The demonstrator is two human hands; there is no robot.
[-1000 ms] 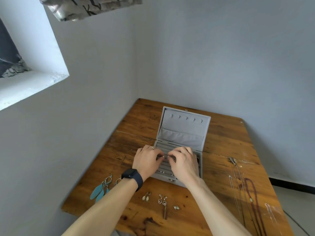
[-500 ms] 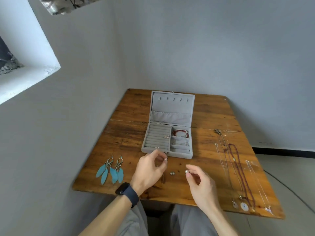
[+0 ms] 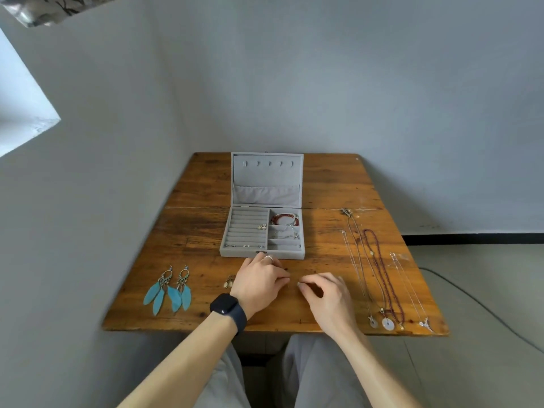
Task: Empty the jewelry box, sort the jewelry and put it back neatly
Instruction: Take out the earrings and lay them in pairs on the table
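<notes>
Our left hand [image 3: 259, 282] and right hand [image 3: 326, 295] curl on the brown wooden worktop [image 3: 200, 225], fingertips nearly meeting; whether they pinch anything, we cannot tell. The open grey velvet jewelry box [image 3: 241, 253] sits just beyond them, probably for short reaches.

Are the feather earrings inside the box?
No, the feather earrings lie on the table, left of the box and apart from it.

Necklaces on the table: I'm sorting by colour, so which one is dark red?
The beaded necklace, second from the right. The others are thin silvery chains.
</notes>
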